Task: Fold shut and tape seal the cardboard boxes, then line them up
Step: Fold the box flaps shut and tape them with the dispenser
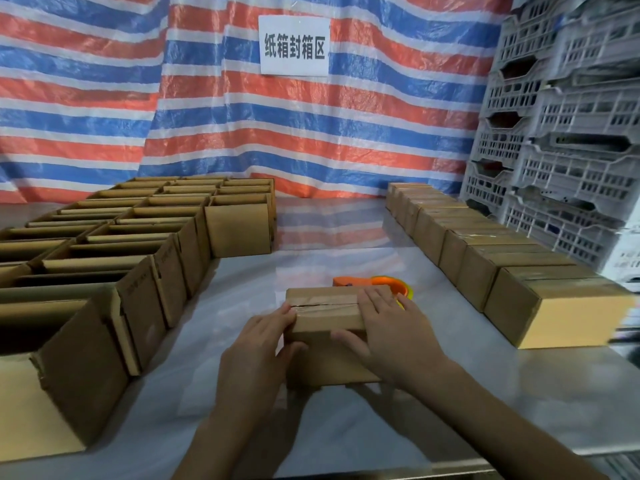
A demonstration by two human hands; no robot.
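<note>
Here the box [322, 296] sits on the table [311, 237] just before the orange tape dispenser [381, 284]. The left hand [256, 344] has its grip curled round the left end, while the right hand [391, 327] presses flat on top.

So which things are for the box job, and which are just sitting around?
For the job: box in hand, tape dispenser, open boxes, sealed row.
Just sitting there: crates, tarp, sign.
</note>
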